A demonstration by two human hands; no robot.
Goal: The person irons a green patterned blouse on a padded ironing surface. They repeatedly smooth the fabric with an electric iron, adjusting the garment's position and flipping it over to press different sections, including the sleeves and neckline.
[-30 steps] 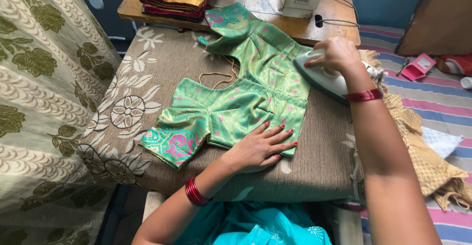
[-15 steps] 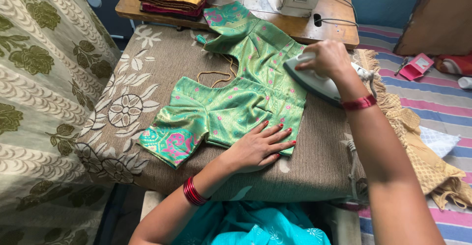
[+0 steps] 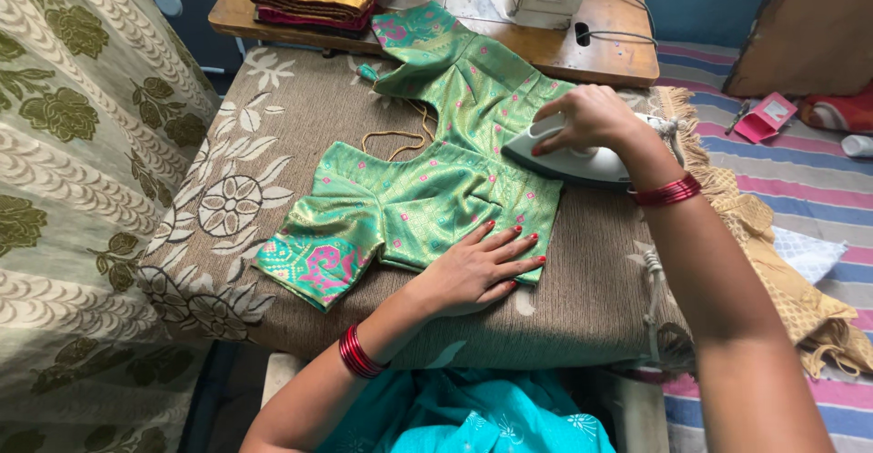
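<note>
My right hand (image 3: 587,118) is closed around the white iron (image 3: 568,157) on the green blouse (image 3: 436,180); my left hand (image 3: 482,266) lies open, flat on the blouse hem.

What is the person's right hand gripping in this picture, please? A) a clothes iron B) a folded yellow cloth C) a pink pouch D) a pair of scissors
A: the right hand is closed over the handle of the clothes iron, which sits on the green blouse, while the left hand lies flat on the blouse's lower edge.
</note>
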